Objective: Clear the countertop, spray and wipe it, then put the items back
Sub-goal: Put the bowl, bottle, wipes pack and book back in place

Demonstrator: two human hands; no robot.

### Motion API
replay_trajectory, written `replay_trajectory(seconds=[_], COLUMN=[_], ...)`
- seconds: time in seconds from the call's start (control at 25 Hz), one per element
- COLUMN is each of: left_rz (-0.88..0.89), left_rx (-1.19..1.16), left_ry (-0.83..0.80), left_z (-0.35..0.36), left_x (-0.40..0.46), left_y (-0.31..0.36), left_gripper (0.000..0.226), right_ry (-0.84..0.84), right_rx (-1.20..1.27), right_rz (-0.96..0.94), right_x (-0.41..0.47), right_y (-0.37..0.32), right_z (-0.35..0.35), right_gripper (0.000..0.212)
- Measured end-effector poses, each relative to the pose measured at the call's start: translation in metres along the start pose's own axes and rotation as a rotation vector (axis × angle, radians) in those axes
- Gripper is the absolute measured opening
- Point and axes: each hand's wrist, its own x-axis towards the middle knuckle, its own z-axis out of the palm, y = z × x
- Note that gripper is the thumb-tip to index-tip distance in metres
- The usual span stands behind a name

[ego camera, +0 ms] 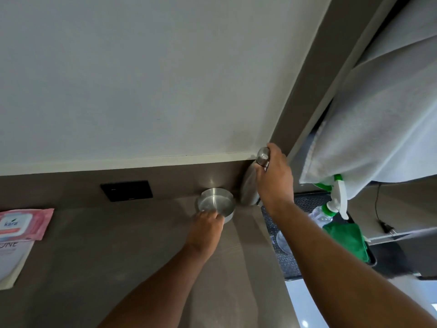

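A round steel bowl [215, 202] stands at the back of the brown countertop [118, 245], near the right corner. My left hand [207, 227] grips its near rim. Just right of it a steel bottle [251, 185] stands upright in the corner against the wall. My right hand [274, 178] holds the bottle by its neck, just below the cap. A pink pack of wipes [24, 223] and a white pouch [11, 261] lie at the far left of the counter.
A dark tray [295, 261] to the right of the counter holds a spray bottle [331, 204] with a green and white head, a green cloth [347, 237] and a glass. A grey towel [378, 126] hangs above it. A black socket plate [127, 190] sits on the back panel.
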Motion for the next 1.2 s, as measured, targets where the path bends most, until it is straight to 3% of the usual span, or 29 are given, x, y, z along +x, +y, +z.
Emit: replay_trajectory(seconds=[0.2,0.48,0.76,0.88,1.0,1.2], left_rz=[-0.008,-0.017,-0.095,-0.162,-0.279,-0.596], left_rx=[0.007,-0.001,-0.155,-0.065,0.044,0.182], left_ry=[-0.002,0.088,0.142,0.203,0.224,0.147], left_z=[0.009,0.032,0.033,0.017,-0.001,-0.042], left_x=[0.009,0.016,0.012,-0.011,-0.053,-0.168], left_y=[0.026,0.029,0.017,-0.013,-0.069,-0.197], left_gripper=[0.030,0.029,0.029,0.050,0.050,0.049], right_ry=[-0.014,-0.004,-0.037,0.016,-0.033,-0.414], right_rx=[-0.069,-0.381,-0.502,-0.483,-0.413,-0.343], right_rz=[-0.009,-0.258,-0.293,-0.336,-0.410,-0.529], right_x=[0.003,0.016,0.007,-0.016,-0.051,-0.121], right_y=[0.010,0.015,0.014,-0.004,-0.027,-0.091], right_z=[0.007,0.009,0.006,0.008,0.028,0.115], right_gripper=[0.053,0.056,0.063,0.074,0.076,0.070])
